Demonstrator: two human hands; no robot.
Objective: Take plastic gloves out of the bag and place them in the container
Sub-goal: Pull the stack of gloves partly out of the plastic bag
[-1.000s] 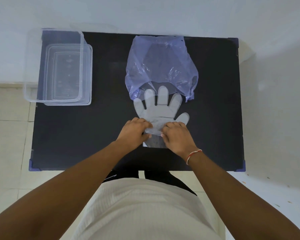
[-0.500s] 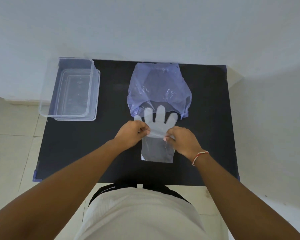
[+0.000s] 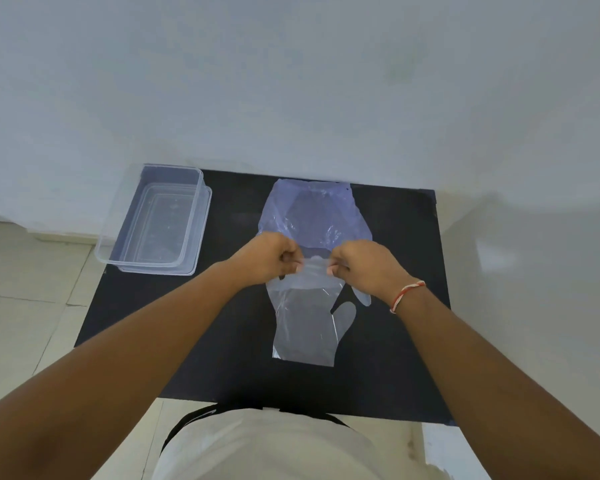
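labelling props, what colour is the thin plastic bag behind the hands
Translucent pale purple-blue plastic bag, clearest in the head view.

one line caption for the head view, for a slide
Both hands pinch a clear glove above the black table, bag behind, container left.

Bare black table (image 3: 239, 323) between hands and open container (image 3: 153, 220); nothing upright across that stretch.

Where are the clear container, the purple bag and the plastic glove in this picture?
clear container (image 3: 116, 252): head view, on its near left rim.
purple bag (image 3: 312, 213): head view, on the middle of its flat body.
plastic glove (image 3: 303, 327): head view, on the cuff hanging below the hands.
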